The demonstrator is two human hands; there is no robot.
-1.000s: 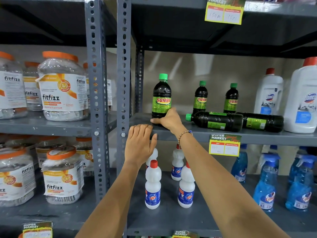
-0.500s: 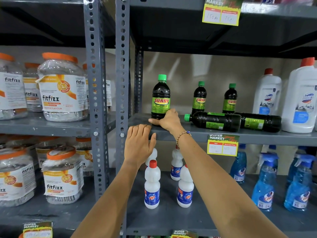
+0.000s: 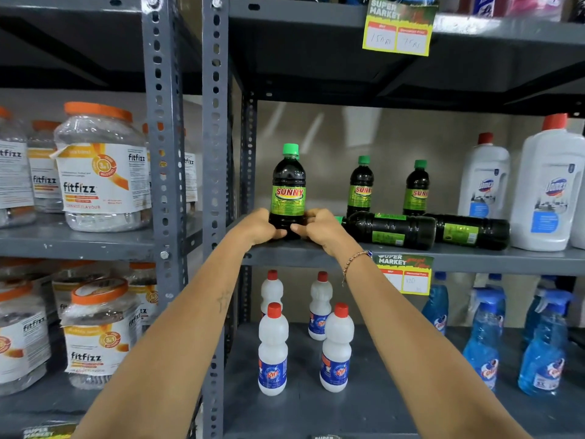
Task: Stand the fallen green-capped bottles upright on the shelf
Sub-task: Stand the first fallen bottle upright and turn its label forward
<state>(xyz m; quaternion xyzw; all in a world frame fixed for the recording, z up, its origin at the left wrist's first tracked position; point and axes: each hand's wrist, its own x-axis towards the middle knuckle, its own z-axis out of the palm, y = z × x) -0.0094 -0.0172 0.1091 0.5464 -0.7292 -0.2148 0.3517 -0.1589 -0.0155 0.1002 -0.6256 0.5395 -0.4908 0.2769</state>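
Dark plastic bottle with a green cap (image 3: 288,188) stands upright on the grey metal shelf (image 3: 474,256). Left hand (image 3: 259,228) and right hand (image 3: 319,228) grip its bottom from both sides. Two more dark green-capped bottles (image 3: 391,231) lie flat just right of the right hand.

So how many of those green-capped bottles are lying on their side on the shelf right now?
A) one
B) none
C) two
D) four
C: two dark bottles, the nearer fallen bottle and the farther fallen bottle, lie end to end on the shelf, while three others stand upright.
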